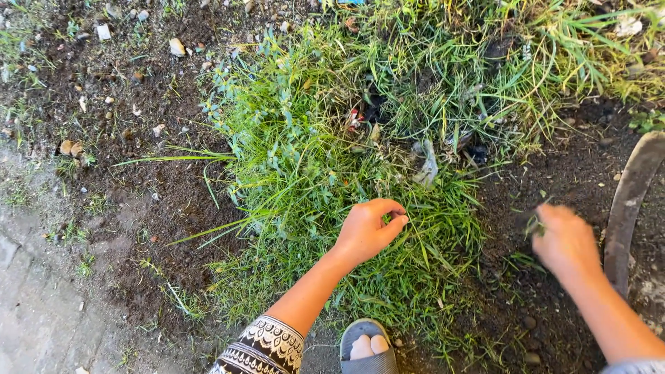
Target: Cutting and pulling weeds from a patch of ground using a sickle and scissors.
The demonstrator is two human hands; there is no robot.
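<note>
Down on the ground, head view, one entry per item.

Grass clump (332,159): thick green patch, centre of the view, rooted in dark soil (145,194) that surrounds it on the left and right. Long blades splay outward over the soil; scraps of litter sit caught among the stems near the middle.

Left hand (367,228): set at the near edge of the clump, fingers curled narrow with thumb meeting fingertips, pinched on a few blades low down, seemingly near the roots where a grip would hold best. Patterned sleeve at the elbow below.

Right hand (564,242): blurred, raised slightly over bare soil to the right of the clump, closed loosely on a small tuft of green (535,225) that pokes out past the knuckles; held clear of the patch, apart from the rooted grass.

Curved blade (630,201): dull, dark, sickle-like strip lying on the soil just beside the right forearm, within reach, untouched. Its handle end is hidden.

Sandal (367,346): grey, toes showing, planted at the bottom edge close against the clump, bracing the crouch.

Stones and shell bits (176,47): scattered across the soil, upper left.
</note>
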